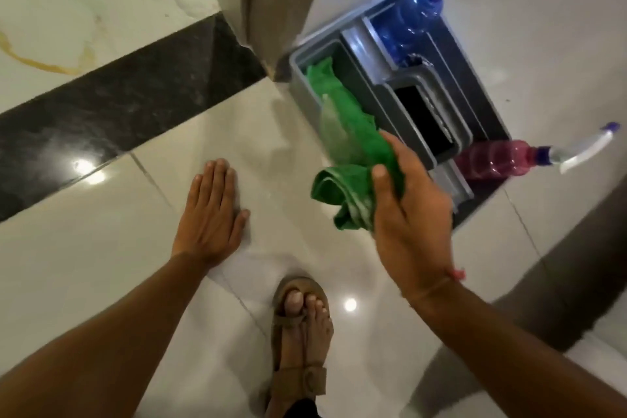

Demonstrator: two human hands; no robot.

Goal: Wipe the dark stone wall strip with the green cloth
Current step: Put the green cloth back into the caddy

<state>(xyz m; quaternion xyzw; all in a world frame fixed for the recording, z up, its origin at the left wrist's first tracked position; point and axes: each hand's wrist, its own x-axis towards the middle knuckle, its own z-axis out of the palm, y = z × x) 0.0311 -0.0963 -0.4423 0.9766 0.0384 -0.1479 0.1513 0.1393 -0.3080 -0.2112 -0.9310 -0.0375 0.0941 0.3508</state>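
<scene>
Right hand grips green cloth, trailing from grey caddy; left hand flat, fingers extended, seemingly pressing pale tile below dark stone strip.

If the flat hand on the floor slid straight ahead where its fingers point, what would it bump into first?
Probably the dark stone strip. The left hand points across pale floor tile, with nothing between. Depth is unclear.

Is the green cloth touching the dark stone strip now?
Apart. The head view shows the green cloth in the right hand, trailing from the grey caddy, with pale tile between it and the dark stone strip.
</scene>
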